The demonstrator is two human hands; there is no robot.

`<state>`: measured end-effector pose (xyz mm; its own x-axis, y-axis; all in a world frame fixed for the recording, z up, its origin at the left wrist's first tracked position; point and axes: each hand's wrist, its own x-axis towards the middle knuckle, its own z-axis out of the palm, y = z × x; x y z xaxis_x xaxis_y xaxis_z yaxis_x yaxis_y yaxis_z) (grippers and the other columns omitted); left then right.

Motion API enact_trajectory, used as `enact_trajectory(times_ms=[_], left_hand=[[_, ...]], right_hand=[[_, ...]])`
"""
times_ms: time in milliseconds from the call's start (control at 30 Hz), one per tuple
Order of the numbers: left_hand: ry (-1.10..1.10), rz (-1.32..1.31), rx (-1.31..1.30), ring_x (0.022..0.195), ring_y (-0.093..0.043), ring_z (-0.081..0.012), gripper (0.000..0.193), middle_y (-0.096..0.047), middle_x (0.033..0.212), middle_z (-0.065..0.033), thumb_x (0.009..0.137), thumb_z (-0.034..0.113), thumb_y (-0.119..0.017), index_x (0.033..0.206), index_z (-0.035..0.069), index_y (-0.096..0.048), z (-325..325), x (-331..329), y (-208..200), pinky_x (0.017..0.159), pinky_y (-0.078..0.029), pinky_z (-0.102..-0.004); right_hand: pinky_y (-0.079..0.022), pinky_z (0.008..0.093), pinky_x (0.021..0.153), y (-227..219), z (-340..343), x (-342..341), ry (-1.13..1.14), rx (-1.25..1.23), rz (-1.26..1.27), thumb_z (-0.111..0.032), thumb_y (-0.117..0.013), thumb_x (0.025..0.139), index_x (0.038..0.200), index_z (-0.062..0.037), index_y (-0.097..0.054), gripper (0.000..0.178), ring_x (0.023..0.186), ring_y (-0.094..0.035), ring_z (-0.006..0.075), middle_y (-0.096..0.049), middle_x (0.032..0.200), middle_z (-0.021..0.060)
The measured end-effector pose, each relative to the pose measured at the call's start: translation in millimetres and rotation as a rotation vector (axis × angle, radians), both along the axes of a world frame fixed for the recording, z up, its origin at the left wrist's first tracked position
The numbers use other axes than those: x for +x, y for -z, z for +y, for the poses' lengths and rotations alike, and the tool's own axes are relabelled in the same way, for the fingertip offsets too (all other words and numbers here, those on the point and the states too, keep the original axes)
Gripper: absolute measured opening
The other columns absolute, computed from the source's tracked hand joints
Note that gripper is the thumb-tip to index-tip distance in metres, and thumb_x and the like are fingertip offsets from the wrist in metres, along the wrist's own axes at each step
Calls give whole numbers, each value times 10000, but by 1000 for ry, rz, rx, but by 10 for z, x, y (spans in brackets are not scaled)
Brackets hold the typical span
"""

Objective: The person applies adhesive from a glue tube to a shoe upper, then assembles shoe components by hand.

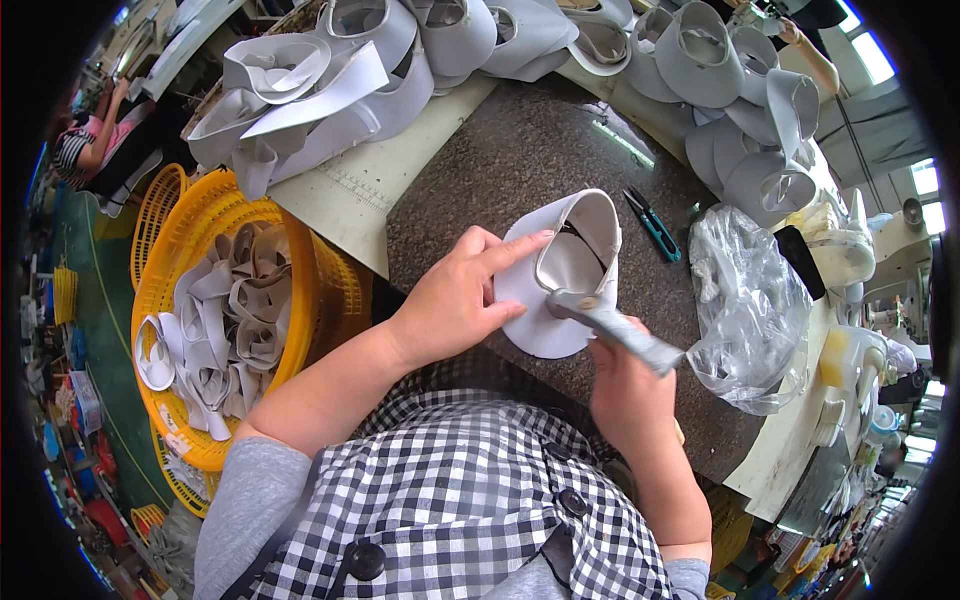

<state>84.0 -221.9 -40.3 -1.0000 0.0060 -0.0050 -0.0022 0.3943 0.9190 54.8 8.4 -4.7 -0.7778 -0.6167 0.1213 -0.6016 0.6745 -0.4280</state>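
A white piece shaped like a sun visor [545,325], with a wide flat flap and an upright loop, rests on the dark speckled stone slab in front of me. My left hand [455,295] lies on its left side, fingers spread, the index finger reaching to the loop's edge and the thumb on the flap. In my right hand [632,385] is a hammer [640,343], gripped below its long grey metal head. The rounded end of that head is at the loop's lower edge; whether it touches cannot be told. Most of the handle is hidden by my fingers.
Green-handled thread snips [655,230] lie to the right on the slab [480,150], beside a crumpled clear plastic bag [745,300] and a black phone-like object [800,262]. Similar white pieces [360,100] pile up along the far edge. A yellow basket [325,290] of grey-white pieces stands left.
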Motion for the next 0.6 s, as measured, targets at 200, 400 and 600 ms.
enact_trajectory(times_ms=[200, 400, 600], left_hand=[[-129, 278, -543, 1019, -483, -281, 726, -321, 1401, -154, 731, 158, -787, 1389, 187, -480, 164, 174, -205, 908, -438, -363], [-23, 503, -1024, 1365, -316, -290, 619, -377, 1447, -81, 769, 272, -733, 1336, 138, -523, 504, -7, -159, 1116, -100, -530], [323, 451, -840, 1297, -420, -260, 487, -539, 1248, -82, 771, 224, -726, 1211, 82, -574, 601, -358, -60, 1128, -115, -548]], right_hand=[[-475, 413, 645, -55, 584, 98, 237, -125, 192, 41, -629, 768, 1036, -28, -601, 278, 747, -592, 333, -610, 891, 148], [-478, 423, 741, 357, 865, 153, 331, -36, 244, -19, -708, 679, 1027, -53, -629, 359, 829, -584, 314, -593, 888, 108], [-473, 388, 772, 158, 1069, 82, 287, -152, 366, -192, -762, 735, 1033, -72, -647, 341, 847, -574, 273, -588, 950, 83]])
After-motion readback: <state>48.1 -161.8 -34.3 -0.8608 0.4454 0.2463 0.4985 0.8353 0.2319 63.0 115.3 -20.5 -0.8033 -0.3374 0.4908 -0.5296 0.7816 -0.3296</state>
